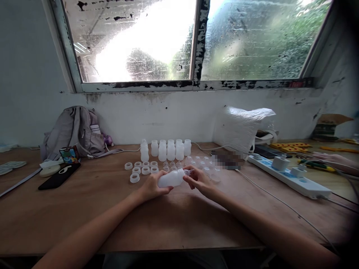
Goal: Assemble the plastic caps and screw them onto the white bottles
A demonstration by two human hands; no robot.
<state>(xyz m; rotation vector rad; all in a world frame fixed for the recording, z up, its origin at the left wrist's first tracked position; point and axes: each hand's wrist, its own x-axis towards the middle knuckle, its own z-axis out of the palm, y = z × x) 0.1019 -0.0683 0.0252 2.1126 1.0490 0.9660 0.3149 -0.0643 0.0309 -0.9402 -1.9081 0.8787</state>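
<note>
My left hand (152, 185) is wrapped round the body of a frosted white baby bottle (169, 179), which lies tilted with its mouth towards the right. At that mouth my right hand (201, 180) pinches a clear bottle nipple (189, 172); whether it is seated on the rim cannot be made out. Behind my hands stand several more bottles (171, 150) in two rows, the leftmost front one with something clear on top. White screw rings (135, 178) lie to the left of my left hand. Several clear nipples (166, 164) and clear caps (198, 161) sit just beyond the held bottle.
At the left are a grey backpack (74, 130) and a black phone (60, 175). To the right lie a white power strip (291, 177), cables and a silvery padded bag (238, 129). Another person's hand (333, 160) rests at the far right near a yellow-green tool (316, 165).
</note>
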